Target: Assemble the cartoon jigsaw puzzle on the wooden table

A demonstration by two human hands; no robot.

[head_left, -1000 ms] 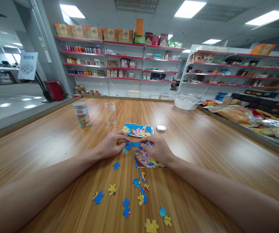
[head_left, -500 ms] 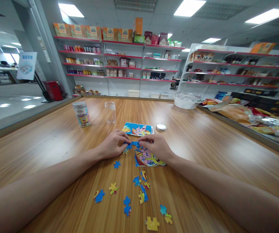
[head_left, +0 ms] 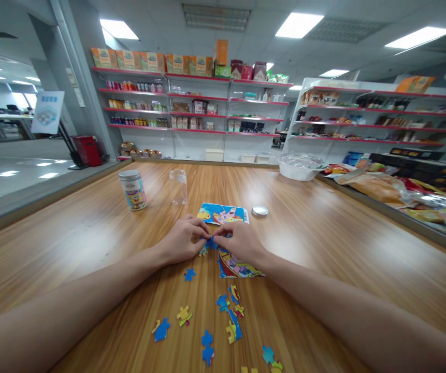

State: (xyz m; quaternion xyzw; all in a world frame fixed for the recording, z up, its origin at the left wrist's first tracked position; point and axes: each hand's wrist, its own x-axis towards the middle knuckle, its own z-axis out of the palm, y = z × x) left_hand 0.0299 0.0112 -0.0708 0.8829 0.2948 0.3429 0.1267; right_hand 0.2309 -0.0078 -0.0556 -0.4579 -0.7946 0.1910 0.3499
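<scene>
Fingertips of my left hand [head_left: 186,240] pinch a small blue puzzle piece [head_left: 210,243], partly covered by the fingers. My right hand [head_left: 243,243] faces it, thumb and forefinger closed on the same blue spot; whether both grip one piece or two joined ones I cannot tell. Under and below the right hand lies a partly assembled cartoon puzzle [head_left: 235,267]. Just beyond the hands rests a printed picture card [head_left: 226,214]. Nearer to me, several loose pieces are scattered, among them a blue piece [head_left: 189,274], a yellow piece [head_left: 184,314] and a blue pair [head_left: 207,347].
A printed can [head_left: 132,190] and a clear plastic cylinder [head_left: 178,187] stand at the left on the wooden table [head_left: 304,223]. A round metal lid [head_left: 260,211] lies right of the card. Farther back is a white basin [head_left: 299,170], with packaged snacks [head_left: 378,187] at the right.
Both hands have drawn closer together, the right one shifting left to meet the left fingertips over the blue pieces. The whole view has tilted slightly upward.
</scene>
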